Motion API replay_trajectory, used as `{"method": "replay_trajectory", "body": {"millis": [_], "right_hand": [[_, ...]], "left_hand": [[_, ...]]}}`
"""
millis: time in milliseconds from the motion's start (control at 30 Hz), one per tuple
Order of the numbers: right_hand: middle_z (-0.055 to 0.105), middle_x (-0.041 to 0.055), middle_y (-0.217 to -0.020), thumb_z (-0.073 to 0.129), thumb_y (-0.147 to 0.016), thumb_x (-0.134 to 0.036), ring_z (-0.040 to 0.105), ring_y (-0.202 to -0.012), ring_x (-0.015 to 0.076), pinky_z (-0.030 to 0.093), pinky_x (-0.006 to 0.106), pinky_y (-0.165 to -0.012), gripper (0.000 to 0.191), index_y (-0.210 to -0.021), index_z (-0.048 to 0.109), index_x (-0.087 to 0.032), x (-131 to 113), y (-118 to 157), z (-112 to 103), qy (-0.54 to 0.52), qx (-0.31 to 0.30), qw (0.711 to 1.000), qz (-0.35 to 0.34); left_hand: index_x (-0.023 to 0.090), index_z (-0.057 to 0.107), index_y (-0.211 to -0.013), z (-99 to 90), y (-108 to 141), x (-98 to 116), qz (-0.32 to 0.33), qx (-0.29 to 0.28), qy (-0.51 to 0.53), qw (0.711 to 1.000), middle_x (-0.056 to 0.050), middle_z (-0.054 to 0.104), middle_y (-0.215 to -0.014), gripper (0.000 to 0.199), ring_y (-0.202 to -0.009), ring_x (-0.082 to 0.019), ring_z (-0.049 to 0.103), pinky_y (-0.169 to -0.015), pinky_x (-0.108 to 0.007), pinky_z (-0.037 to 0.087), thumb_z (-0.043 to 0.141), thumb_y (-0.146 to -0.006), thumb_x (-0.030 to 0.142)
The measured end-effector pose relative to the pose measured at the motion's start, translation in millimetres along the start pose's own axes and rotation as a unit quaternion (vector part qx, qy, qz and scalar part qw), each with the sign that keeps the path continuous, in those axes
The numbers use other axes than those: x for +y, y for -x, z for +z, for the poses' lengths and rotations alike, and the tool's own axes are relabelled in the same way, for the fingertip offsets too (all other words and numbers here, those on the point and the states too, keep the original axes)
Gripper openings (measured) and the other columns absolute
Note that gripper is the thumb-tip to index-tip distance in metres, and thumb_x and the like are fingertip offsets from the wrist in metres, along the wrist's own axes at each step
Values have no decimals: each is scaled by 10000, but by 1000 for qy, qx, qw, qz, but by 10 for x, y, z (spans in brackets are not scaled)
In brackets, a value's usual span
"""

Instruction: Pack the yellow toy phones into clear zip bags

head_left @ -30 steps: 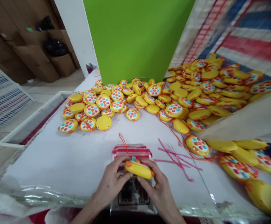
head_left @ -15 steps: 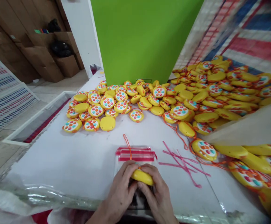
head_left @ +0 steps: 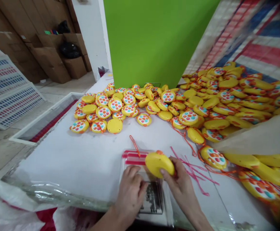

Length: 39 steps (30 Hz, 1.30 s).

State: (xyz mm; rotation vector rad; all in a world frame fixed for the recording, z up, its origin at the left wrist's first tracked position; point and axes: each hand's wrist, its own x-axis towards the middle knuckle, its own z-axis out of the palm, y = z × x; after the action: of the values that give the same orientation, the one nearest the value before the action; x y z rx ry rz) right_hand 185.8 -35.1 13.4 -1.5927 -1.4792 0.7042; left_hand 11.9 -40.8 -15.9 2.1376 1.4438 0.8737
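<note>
From where I stand, the worker's right hand [head_left: 182,184] is gripping a yellow button toy [head_left: 157,163], thumb across its plain back and fingers behind its right edge. The toy is tilted, with an orange bit at its top edge, and it is held above the clear plastic bags [head_left: 162,194] at the near side of the white table [head_left: 82,160]. The left hand [head_left: 130,192] is over the left part of those bags, fingers curled; I can't tell whether it pinches anything. Red bands run across the bags' far end, and an orange cord loop [head_left: 134,145] reaches past them onto the tabletop. A dark printed picture shows between the two hands.

Just right of the bags, thin pink strips [head_left: 197,175] lie crossed over one another. Farther back, a heap of yellow toys [head_left: 117,104] spreads in front of a green panel [head_left: 159,41] and off to the right, some showing coloured buttons, others their yellow backs. Beyond the table's left edge, a white tray [head_left: 21,139] sits near some cardboard boxes [head_left: 50,64].
</note>
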Motion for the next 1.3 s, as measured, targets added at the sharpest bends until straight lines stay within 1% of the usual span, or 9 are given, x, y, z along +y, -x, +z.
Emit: {"method": "replay_trajectory", "body": {"millis": [133, 233, 400, 533, 700, 833, 1000, 1133, 1300], "right_hand": [[585, 34, -868, 558, -791, -486, 583, -689, 161, 529, 272, -557, 388, -1019, 460, -187, -83, -153, -51, -93, 38, 993, 67], [585, 48, -921, 582, -778, -486, 577, -713, 164, 533, 279, -556, 416, -1042, 461, -187, -42, -101, -28, -152, 8, 982, 111], [579, 67, -992, 590, -781, -479, 570, -742, 166, 522, 268, -539, 403, -1046, 480, -195, 127, 87, -2, -282, -24, 942, 182], [580, 68, -1030, 615, -750, -504, 572, -764, 176, 520, 275, -536, 466, -1093, 490, -214, 154, 161, -67, -293, -38, 929, 223], [612, 78, -1032, 639, -716, -520, 586, -717, 177, 513, 272, -491, 533, -1130, 515, -208, 64, 286, -198, -259, -70, 925, 269], [645, 66, -956, 666, -709, -453, 613, -727, 187, 521, 280, -521, 455, -1084, 590, -206, -43, 307, -240, -322, -144, 890, 288], [607, 64, -1057, 571, -790, -444, 610, -764, 173, 533, 298, -580, 451, -1200, 511, -264, -165, 48, -68, -363, -121, 901, 206], [595, 21, -841, 430, -883, -429, 536, -560, 121, 505, 274, -563, 439, -1270, 379, -228, -152, -132, 82, -132, -187, 972, 55], [601, 48, -786, 294, -931, -367, 583, -664, 172, 483, 291, -639, 432, -1298, 364, -150, -71, -161, 33, 86, -237, 966, -52]], "left_hand": [[101, 546, -1110, 186, -98, 69, 35, -52, -119, 991, -171, 581, -1129, 341, -1037, -317, 534, -852, -505, 467, 513, -772, 74], [120, 570, -1037, 270, -139, 22, 58, -56, -149, 986, -118, 626, -940, 286, -874, -268, 578, -781, -448, 485, 439, -799, 32], [169, 569, -852, 250, -136, -22, 73, -55, -118, 989, -80, 601, -852, 211, -801, -245, 542, -734, -415, 465, 401, -815, 46], [181, 542, -894, 143, -152, -8, 5, -79, -27, 996, -57, 593, -828, 182, -797, -236, 521, -720, -402, 455, 448, -781, 74], [167, 470, -1186, 70, -147, -93, -6, -104, 64, 992, -79, 596, -970, 540, -903, -235, 509, -790, -404, 450, 470, -671, 9], [161, 614, -921, 103, -132, -161, 31, -102, 58, 993, -79, 606, -856, 259, -834, -221, 518, -737, -367, 454, 436, -770, 48], [161, 618, -827, 128, -122, -140, 96, -57, -7, 994, -72, 612, -814, 217, -774, -206, 526, -700, -342, 463, 407, -861, 120], [137, 605, -747, 131, -112, -77, 172, 13, -87, 981, -72, 626, -748, 253, -713, -192, 530, -687, -339, 448, 393, -881, 99], [153, 563, -655, 86, -126, -60, 208, 71, -100, 970, -27, 587, -625, 259, -617, -164, 499, -623, -320, 406, 452, -888, 163]]}}
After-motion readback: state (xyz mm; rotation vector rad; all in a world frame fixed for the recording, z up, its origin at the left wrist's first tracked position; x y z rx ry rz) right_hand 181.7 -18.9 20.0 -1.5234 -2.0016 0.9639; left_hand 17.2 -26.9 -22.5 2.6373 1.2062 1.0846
